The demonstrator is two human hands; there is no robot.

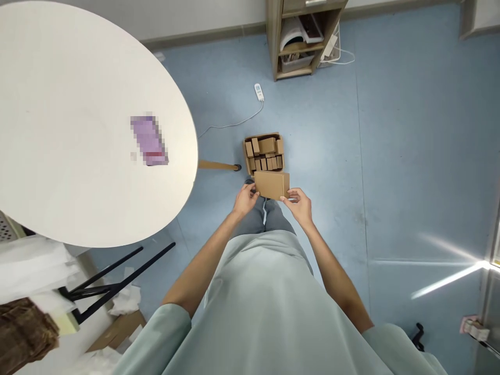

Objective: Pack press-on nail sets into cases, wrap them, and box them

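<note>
Between both hands I hold a flat brown cardboard box [269, 185], level in front of my legs. My left hand [246, 199] grips its left end, thumb and fingers at the corner. At the right end, my right hand [298, 204] pinches the lower corner with the thumb on the near side. Just beyond the held box, an open carton [244, 151] stands on the floor. Several small brown cardboard boxes [267, 146] are packed inside it. The held box hides part of the carton's near edge.
A round white table [78, 62] is at my left, bearing a blurred purple item [149, 139]. Its wooden leg [219, 165] reaches near the carton. A white power strip [259, 92] with a cord lies on the blue floor. A wooden cabinet [275, 41] stands against the wall.
</note>
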